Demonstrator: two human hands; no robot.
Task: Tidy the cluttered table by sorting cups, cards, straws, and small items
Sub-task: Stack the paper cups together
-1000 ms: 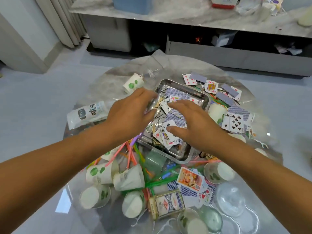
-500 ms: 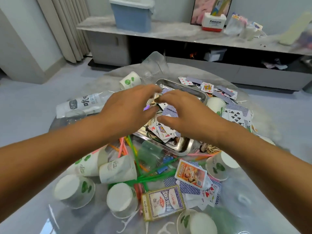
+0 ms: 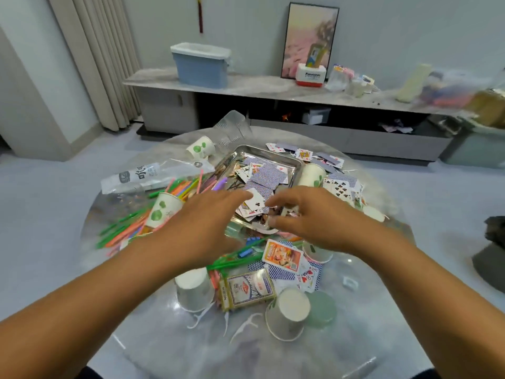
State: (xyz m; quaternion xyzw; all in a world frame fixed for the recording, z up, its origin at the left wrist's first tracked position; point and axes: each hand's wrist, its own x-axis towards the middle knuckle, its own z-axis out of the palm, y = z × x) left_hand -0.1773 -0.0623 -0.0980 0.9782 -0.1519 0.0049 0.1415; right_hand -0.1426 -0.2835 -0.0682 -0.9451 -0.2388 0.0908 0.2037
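A steel tray (image 3: 274, 151) sits mid-table, holding playing cards (image 3: 263, 176) and small dark bits. My left hand (image 3: 202, 224) hovers at the tray's near-left corner, fingers spread, tips touching a club card (image 3: 256, 201). My right hand (image 3: 310, 218) hangs over the near edge with loosely bent fingers, and I see nothing held in it. Paper cups lie around: one on its side (image 3: 164, 209) among coloured straws (image 3: 128, 231), two upturned (image 3: 194, 291) (image 3: 288, 313). A card box (image 3: 246, 289) lies between these two.
Loose cards (image 3: 338, 187) spread right of the tray beside another cup (image 3: 311, 175). A plastic bag (image 3: 147, 175) lies at the left, floss picks (image 3: 243, 326) and a green lid (image 3: 322, 309) near me. A low cabinet with a blue bin (image 3: 200, 64) stands behind.
My hands have drawn back from the middle of the tray to its near edge and moved apart, leaving the cards. The view has tilted up towards the cabinet.
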